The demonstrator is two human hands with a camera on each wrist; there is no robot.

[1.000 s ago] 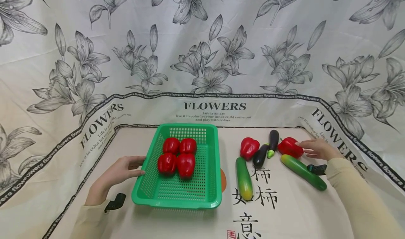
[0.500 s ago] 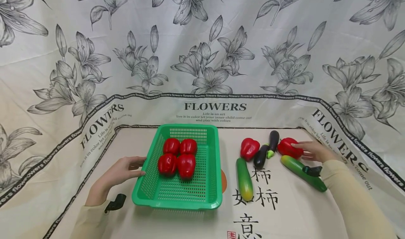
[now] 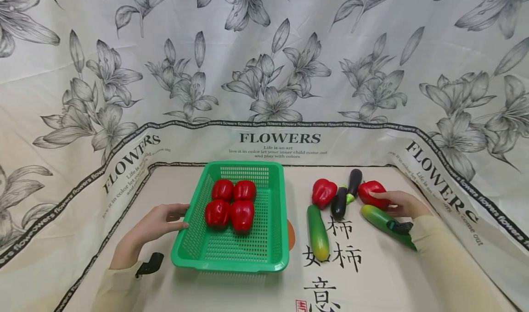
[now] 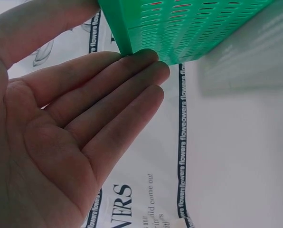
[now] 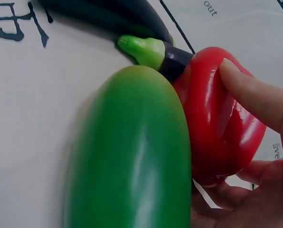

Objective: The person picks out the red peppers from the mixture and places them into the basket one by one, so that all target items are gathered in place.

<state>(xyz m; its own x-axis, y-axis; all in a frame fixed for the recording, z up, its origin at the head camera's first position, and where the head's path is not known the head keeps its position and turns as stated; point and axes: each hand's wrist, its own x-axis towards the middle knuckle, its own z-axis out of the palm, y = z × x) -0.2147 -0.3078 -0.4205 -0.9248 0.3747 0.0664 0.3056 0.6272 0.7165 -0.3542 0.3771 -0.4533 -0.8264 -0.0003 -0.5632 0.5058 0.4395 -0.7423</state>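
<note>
My right hand (image 3: 402,203) grips a red bell pepper (image 3: 370,192) at the right of the table. In the right wrist view the thumb presses on the upper side of the bell pepper (image 5: 212,114), and the fingers curl beneath it, partly hidden. A green-yellow cucumber-like vegetable (image 5: 136,156) lies just in front of that pepper. My left hand (image 3: 154,222) is at the left side of a green plastic basket (image 3: 268,267). Straight fingers (image 4: 117,114) touch the basket's rim in the left wrist view. Several red bell peppers (image 3: 241,215) sit inside the basket.
Between basket and right hand lie another red bell pepper (image 3: 323,192), two small eggplants (image 3: 339,203) and a second green-yellow vegetable (image 3: 317,234). An orange round patch (image 3: 291,235) shows beside the basket. A flower-printed curtain (image 3: 277,73) encloses the back and sides.
My right hand has moved left onto the red bell pepper and closed around it; the pepper has shifted slightly left. The left hand and basket have stayed in place.
</note>
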